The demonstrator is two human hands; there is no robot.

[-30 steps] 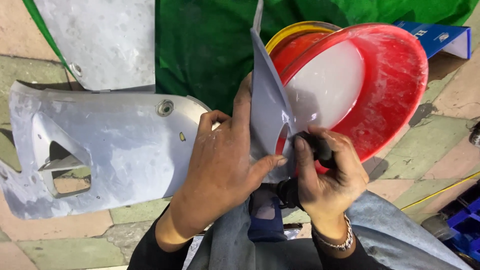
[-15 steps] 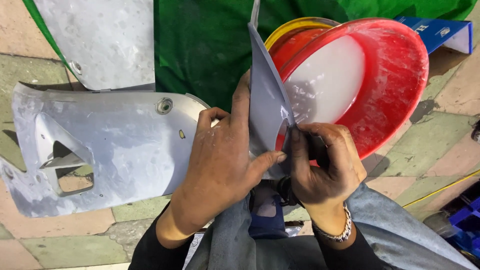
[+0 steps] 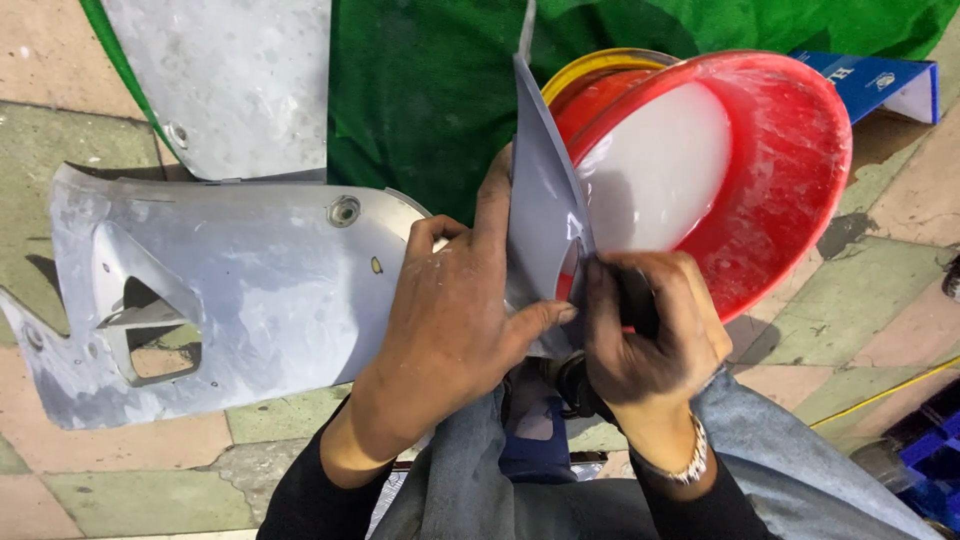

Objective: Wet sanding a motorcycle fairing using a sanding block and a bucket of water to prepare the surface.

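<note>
left hand (image 3: 450,320) grips the grey panel piece (image 3: 540,200) on edge, long axis upright, thumb on its near face, while right hand (image 3: 650,330) clenches on a dark pad at its lower edge, just before the red basin (image 3: 790,170), beside the large grey fairing (image 3: 250,290)

One head-worn view — looking steeply down, close over the hands (image 3: 540,330) — takes in the tiled floor (image 3: 870,290).
</note>
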